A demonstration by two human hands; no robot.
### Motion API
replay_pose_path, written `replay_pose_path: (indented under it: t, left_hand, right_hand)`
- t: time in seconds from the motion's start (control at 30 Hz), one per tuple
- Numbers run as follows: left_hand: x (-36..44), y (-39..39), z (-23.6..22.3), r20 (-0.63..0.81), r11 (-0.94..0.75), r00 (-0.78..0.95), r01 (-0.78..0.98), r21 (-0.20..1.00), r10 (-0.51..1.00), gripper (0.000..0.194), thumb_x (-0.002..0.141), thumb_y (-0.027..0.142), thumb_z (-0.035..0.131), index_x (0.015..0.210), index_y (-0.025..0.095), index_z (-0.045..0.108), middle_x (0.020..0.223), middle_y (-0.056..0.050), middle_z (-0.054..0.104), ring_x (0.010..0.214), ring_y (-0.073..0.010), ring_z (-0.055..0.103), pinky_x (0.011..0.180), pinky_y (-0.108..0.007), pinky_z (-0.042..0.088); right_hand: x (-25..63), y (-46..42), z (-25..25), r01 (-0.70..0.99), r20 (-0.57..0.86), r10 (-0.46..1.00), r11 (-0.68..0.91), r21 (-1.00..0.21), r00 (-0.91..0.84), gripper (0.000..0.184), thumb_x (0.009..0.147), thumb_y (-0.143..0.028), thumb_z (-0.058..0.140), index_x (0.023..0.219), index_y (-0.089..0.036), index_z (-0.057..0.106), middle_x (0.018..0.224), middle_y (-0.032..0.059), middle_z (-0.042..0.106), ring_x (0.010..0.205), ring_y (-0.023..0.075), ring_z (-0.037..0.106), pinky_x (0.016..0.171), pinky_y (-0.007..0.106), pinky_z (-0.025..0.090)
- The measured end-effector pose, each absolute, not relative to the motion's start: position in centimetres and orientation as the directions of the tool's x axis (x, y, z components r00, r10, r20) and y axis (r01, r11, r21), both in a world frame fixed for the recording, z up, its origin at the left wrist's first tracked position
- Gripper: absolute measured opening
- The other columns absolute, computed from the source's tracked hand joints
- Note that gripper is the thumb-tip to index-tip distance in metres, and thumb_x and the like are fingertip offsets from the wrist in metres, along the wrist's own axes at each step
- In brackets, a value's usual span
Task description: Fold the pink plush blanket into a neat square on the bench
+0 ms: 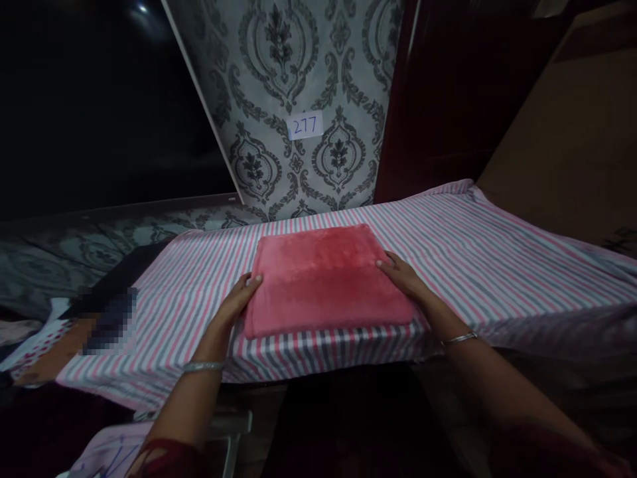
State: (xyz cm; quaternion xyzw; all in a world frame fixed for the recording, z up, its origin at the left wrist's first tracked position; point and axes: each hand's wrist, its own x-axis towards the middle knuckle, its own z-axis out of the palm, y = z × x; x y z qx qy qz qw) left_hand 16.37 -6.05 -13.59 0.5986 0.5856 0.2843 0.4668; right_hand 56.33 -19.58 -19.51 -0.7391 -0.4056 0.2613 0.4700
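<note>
A folded pink plush cloth (326,275) lies flat on a table covered with a pink, grey and white striped sheet (472,252). My left hand (237,300) rests against the cloth's left edge, fingers stretched out and touching it. On the opposite side, my right hand (404,277) lies along the right edge with its fingers flat on the cloth. Neither hand grips anything. A thin bangle sits on each wrist.
A patterned wallpaper panel carries a small paper label reading 277 (304,125). Dark wooden furniture (448,99) stands behind on the right. A blurred dark object (109,322) and some patterned fabric lie at the left edge.
</note>
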Motion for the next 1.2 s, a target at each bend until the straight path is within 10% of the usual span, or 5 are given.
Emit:
replay_pose_path:
  t: [0.47,0.9,1.2]
  left_hand:
    - [17.3,-10.7,-15.4,0.065,-0.108,0.086,0.734,0.671,0.994,0.056,0.092,0.036,0.049,0.144,0.017,0.043,0.126,-0.018,0.065,0.123,-0.0392,0.058,0.105,-0.051,0.044]
    - [16.2,-5.5,-12.0,-0.267,0.24,0.076,0.259,0.936,0.961,0.081,0.069,0.053,0.079,0.138,0.018,0.052,0.143,-0.019,0.055,0.123,-0.0322,0.061,0.098,-0.04,0.053]
    - [19.2,-4.2,-10.5,-0.323,0.309,0.131,0.113,0.944,0.937,0.051,0.077,0.028,0.072,0.125,0.012,0.061,0.097,-0.014,0.076,0.094,-0.028,0.073,0.086,-0.038,0.059]
  right_hand:
    - [53.0,-23.4,-20.8,0.523,0.252,0.778,-0.113,-0.845,0.576,0.066,0.082,-0.052,0.06,0.138,-0.018,0.053,0.135,0.0124,0.061,0.126,0.0325,0.055,0.11,0.049,0.04]
    - [54.6,-22.3,-18.5,0.143,-0.065,0.835,-0.169,-0.975,0.546,0.08,0.079,-0.068,0.062,0.143,-0.023,0.05,0.138,0.0127,0.06,0.125,0.0301,0.058,0.102,0.045,0.05]
    - [53.8,-20.0,-15.4,-0.112,-0.108,0.892,-0.064,-0.992,0.439,0.071,0.074,-0.029,0.063,0.143,-0.019,0.047,0.109,0.0083,0.074,0.086,0.0237,0.072,0.08,0.039,0.058]
